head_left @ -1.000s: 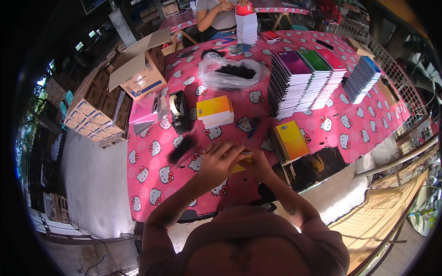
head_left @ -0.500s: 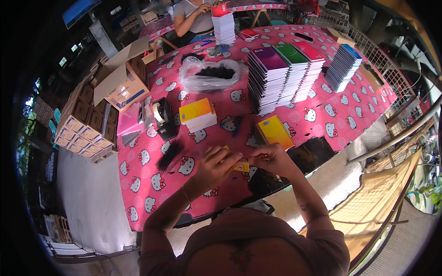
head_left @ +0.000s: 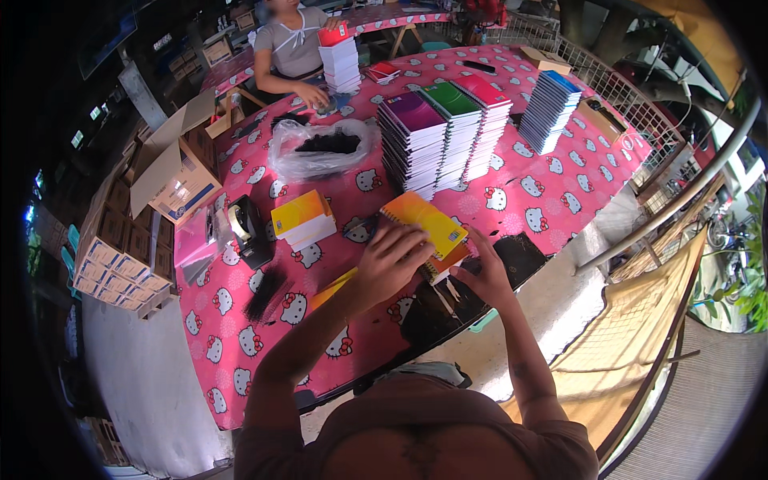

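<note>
Over the near edge of the table, a yellow spiral notebook (head_left: 428,220) is tilted between my two hands. My left hand (head_left: 392,260) is closed on its left side, fingers curled over the cover. My right hand (head_left: 486,276) grips the right side, thumb low and fingers along the edge. Under it shows a second notebook (head_left: 442,266) with an orange-yellow cover, partly hidden. A yellow piece (head_left: 334,288) lies beside my left forearm, mostly covered by it. Farther left stands a short stack of small yellow-covered pads (head_left: 302,218).
Tall stacks of purple (head_left: 412,144), green and red notebooks stand ahead, with a blue stack (head_left: 550,112) to the right. A plastic bag (head_left: 320,148) of black coils, a tape dispenser (head_left: 250,232) and loose black coils (head_left: 268,294) lie left. Cartons (head_left: 176,176) stand beyond; a co-worker (head_left: 296,52) is opposite.
My hands went from small yellow pieces to the yellow notebook, which is now lifted and turned. The view shifted right. The co-worker's one hand has reached down to the table.
</note>
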